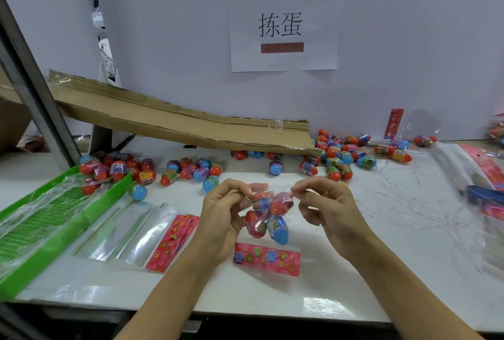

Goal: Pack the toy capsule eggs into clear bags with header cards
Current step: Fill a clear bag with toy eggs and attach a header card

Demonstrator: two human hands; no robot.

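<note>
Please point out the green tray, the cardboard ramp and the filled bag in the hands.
green tray (pixel 41 226), head view, its perforated floor
cardboard ramp (pixel 174 118), head view, its top face
filled bag (pixel 276 226), head view, blue egg inside

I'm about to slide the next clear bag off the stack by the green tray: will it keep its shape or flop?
Likely floppy: the clear bags look like thin film lying flat, only the pink header card end seeming stiffer. Probably slippery too, given the glossy glare. Very light, so neighbouring bags may drag along.
</note>
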